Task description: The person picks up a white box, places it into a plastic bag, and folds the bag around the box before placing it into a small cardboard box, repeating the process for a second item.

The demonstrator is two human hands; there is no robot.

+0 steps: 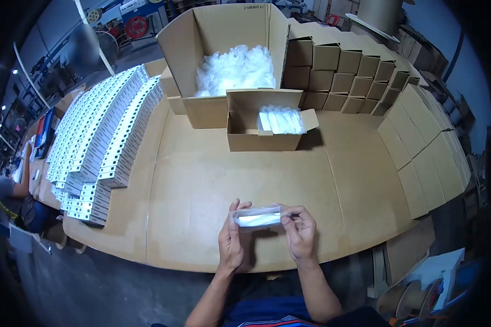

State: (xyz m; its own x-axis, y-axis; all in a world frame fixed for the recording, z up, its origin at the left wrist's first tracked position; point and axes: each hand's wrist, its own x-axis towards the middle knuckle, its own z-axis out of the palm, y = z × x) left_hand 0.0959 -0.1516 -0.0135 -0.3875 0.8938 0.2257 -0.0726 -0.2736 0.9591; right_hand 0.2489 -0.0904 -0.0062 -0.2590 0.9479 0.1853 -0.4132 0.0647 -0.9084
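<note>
Above the front of the table, both my hands hold a small clear plastic bag (pixel 258 218) with a flat white item inside, possibly a small box. My left hand (pixel 232 240) grips its left end, thumb in front. At the right end, the fingers and thumb of my right hand (pixel 301 231) pinch the plastic. Beyond them stands an open cardboard box (pixel 251 143) with several wrapped white pieces (pixel 281 120) in its right part. Behind it, a larger open carton (pixel 207 111) holds a heap of clear plastic bags (pixel 237 68).
Long stacks of small white boxes (pixel 101 128) line the left side of the table (pixel 240 180). Brown cartons (pixel 333 82) are piled at the back right, and more brown cartons (pixel 425 147) stand along the right edge. Another person (pixel 19 188) sits at far left.
</note>
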